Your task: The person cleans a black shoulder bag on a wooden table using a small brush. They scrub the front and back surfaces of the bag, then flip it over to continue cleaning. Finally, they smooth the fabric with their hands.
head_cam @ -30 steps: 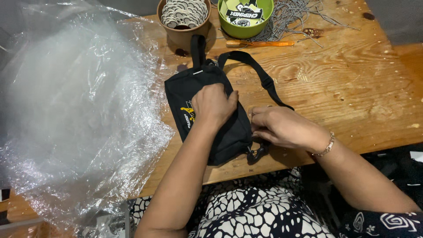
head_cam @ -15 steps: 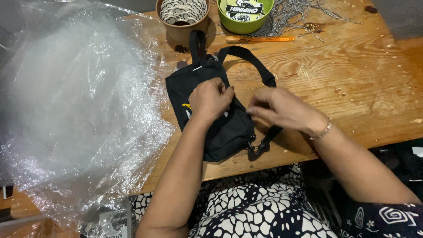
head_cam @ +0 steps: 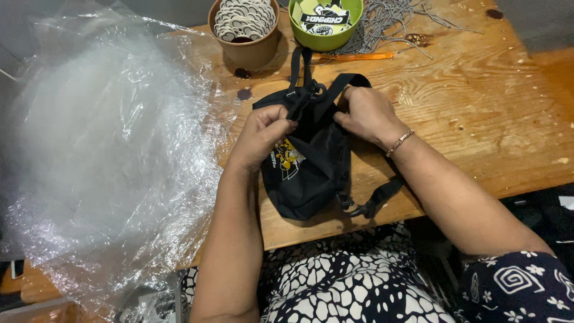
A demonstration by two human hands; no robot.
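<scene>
Pinched tight by both hands, left hand (head_cam: 261, 133) and right hand (head_cam: 366, 113), the black bag (head_cam: 311, 164) is held at its top on the wooden table (head_cam: 478, 107), beside crinkly clear plastic (head_cam: 107, 149).

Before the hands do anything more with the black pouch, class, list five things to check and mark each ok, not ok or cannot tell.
1. Both hands on the pouch: left hand and right hand grip its top edge. Ok.
2. Pouch supported: it lies on the table, lower end near the front edge. Ok.
3. Strap free: it hangs past the table edge with its clip; a snag cannot be ruled out. Cannot tell.
4. Room to the left: plastic sheet lies apart from the pouch. Ok.
5. Brown pot and green bowl: upright, close behind the hands. Ok.
</scene>
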